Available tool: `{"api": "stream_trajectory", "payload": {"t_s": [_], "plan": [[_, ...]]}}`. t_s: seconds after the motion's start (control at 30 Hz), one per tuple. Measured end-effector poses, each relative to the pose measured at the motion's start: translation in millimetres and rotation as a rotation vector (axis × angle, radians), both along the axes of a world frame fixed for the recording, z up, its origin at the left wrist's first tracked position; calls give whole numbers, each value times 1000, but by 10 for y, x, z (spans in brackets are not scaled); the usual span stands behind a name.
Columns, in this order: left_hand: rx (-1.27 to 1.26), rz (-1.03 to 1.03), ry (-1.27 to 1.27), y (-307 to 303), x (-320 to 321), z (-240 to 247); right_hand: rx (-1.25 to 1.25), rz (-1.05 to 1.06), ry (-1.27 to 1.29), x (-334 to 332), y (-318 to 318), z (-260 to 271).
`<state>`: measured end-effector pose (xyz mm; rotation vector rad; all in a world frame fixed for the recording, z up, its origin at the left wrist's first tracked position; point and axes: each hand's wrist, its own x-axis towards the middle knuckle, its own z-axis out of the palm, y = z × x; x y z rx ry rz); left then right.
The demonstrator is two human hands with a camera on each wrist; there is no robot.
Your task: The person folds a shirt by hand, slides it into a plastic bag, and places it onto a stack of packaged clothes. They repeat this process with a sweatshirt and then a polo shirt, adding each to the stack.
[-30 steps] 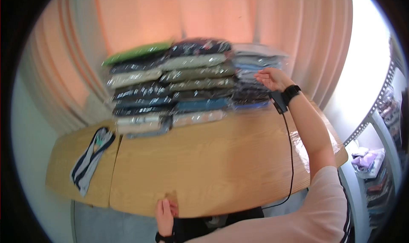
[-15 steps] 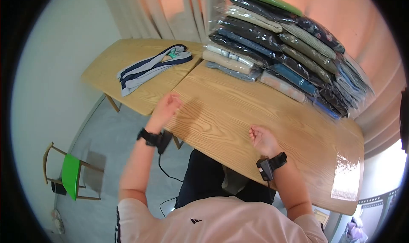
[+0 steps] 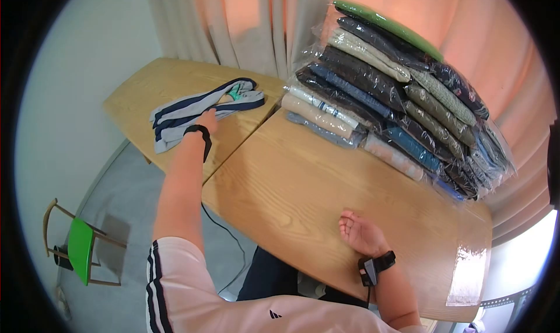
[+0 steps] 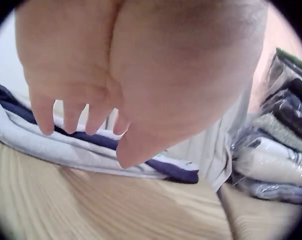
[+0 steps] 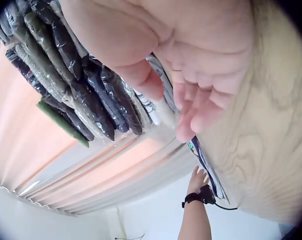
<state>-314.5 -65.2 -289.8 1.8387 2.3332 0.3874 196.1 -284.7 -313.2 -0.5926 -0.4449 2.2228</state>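
A folded grey garment with navy stripes (image 3: 179,116) and a green patch near one end lies on the left table. My left hand (image 3: 208,121) reaches across to its near edge. In the left wrist view, the fingers (image 4: 71,117) point down in front of the cloth, spread slightly and fairly straight, with the thumb apart from them. Nothing is gripped between them. Over the larger table my right hand (image 3: 363,234) stays palm up with loosely curled fingers, holding nothing.
Stacks of clothes in clear plastic bags (image 3: 373,94) stand along the curtain at the back of the larger table (image 3: 280,181). A clear plastic bag (image 3: 468,274) lies at the right end. A green-seated chair (image 3: 84,245) stands on the floor at left.
My left hand has moved from the near table edge forward and left to the striped garment. The right hand stays loosely curled over the table. Earlier, it was up by the bagged stacks.
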Motion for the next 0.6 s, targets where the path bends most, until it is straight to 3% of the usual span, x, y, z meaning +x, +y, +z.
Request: {"api": "stream_trajectory", "payload": {"t_s": [0.1, 0.17, 0.23, 0.3, 0.43, 0.5, 0.53, 0.6], "plan": [[-96, 128, 34, 108, 85, -131, 3, -1, -1, 56, 54, -5], [-70, 81, 177, 42, 190, -74, 3, 20, 6, 70, 56, -2], [-130, 209, 294, 20, 246, -33, 5, 16, -3, 69, 56, -18], [-109, 227, 261, 9, 177, -124, -2, 15, -4, 64, 26, -33], [-218, 41, 193, -236, 169, 12, 14, 38, 21, 66, 45, -48], [-215, -216, 155, -399, 135, 51, 6, 42, 22, 80, 43, -90], [-223, -215, 168, -494, 139, 99, 26, 38, 4, 82, 48, -122], [176, -356, -22, -687, 143, 230, 67, 42, 5, 79, 46, -165]]}}
